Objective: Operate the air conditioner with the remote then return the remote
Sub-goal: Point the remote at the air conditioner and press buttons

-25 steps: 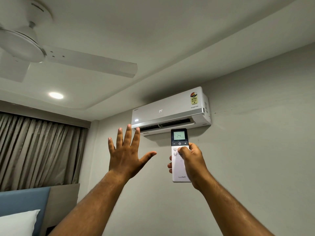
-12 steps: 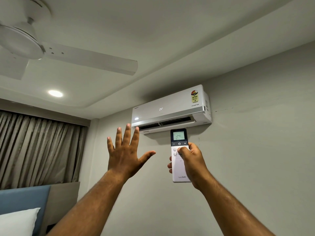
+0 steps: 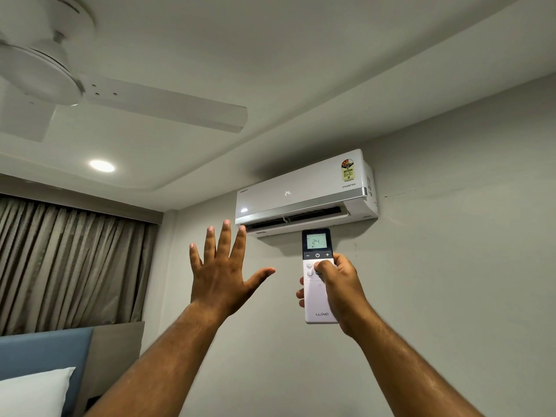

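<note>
- The right hand is closed around one remote, in the middle of the frame, a bit right. The thumb lies on the white buttons, and some fingertips peek out on the remote's left edge.
- The remote is held up tall, with its top end pointing at the AC just above it. I think it is held this way so the signal can reach the AC.
- The little screen on the remote faces the person, so the number is easy to read. It says 24.
- The AC sits high on the wall, right of the middle. Its front also shows 24, and the flap at the bottom looks open. So I think the AC is on.
- The left hand is wide open with all five fingers spread. It holds nothing. It is raised below the left end of the AC, maybe to feel for cool air.
- Count: two hands, one remote, one AC, one fan at upper left, one round light, one curtain at left, one pillow at lower left.
- The remote still has to go back, and no spot for it shows here.
</note>
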{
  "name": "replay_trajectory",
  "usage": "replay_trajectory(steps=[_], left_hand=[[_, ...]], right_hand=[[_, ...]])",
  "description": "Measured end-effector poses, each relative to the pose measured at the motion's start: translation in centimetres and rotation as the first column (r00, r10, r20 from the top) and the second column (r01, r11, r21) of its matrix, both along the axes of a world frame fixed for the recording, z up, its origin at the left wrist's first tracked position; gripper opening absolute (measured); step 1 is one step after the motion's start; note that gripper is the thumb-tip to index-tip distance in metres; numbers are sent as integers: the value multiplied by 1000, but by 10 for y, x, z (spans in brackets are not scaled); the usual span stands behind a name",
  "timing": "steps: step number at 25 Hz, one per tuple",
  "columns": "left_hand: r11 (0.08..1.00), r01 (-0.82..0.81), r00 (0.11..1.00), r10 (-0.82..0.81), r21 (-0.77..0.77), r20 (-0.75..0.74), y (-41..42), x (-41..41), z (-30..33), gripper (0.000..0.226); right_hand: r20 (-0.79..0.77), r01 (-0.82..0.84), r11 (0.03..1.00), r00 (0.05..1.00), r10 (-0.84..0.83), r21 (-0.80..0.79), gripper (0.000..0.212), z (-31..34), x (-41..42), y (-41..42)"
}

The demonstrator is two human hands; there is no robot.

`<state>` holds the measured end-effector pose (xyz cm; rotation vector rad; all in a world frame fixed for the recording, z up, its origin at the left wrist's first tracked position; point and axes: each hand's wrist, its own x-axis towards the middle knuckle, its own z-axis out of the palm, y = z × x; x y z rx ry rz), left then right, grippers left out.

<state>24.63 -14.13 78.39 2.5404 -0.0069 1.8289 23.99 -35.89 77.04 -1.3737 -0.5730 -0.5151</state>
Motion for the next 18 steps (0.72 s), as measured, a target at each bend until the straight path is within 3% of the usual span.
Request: replay_trajectory(steps=[7,10,14,18], left_hand=[[998,54,998,-53,-21,16,5,1,-4,86],[982,144,989,-144,-121,4,6,3,-8,76],[839,378,917,-397,-392,33,9,2,-13,53],[667,493,835,-542,-558,89,26,-15,-27,26]], right_hand=[[-17,-73,994,997,75,87,20,0,0,12],[-31,-27,997,999,29,75,23,-2,3,24],[-58,-11,999,998,14,53,26,-8,3,53],[-102,-96,995,990,97,18,24,-23,4,93]])
